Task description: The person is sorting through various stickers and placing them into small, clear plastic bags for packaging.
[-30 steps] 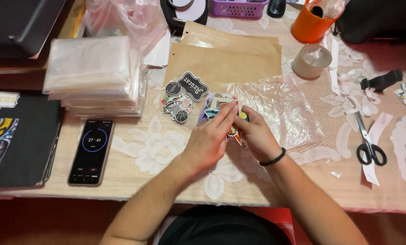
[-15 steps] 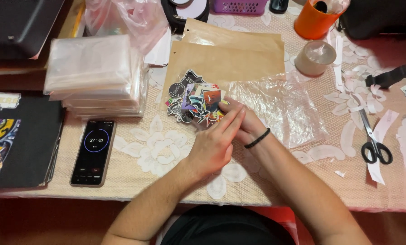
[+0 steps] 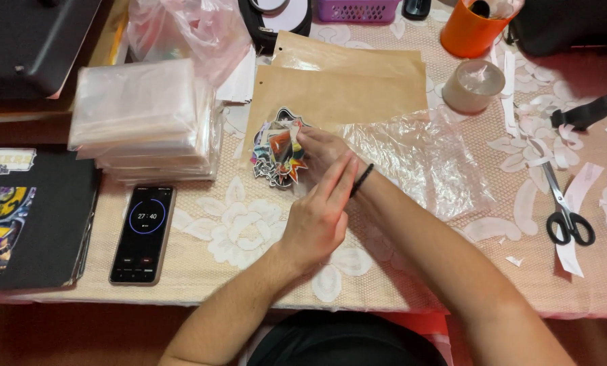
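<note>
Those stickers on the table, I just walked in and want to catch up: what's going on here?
A person holds a small bunch of colourful stickers with the right hand, while the left hand sits just below it, fingers reaching up alongside. The stickers sit over brown paper envelopes, beside a crumpled clear plastic bag. A stack of clear sleeves and a phone showing a timer lie to the left, scissors to the right.
</note>
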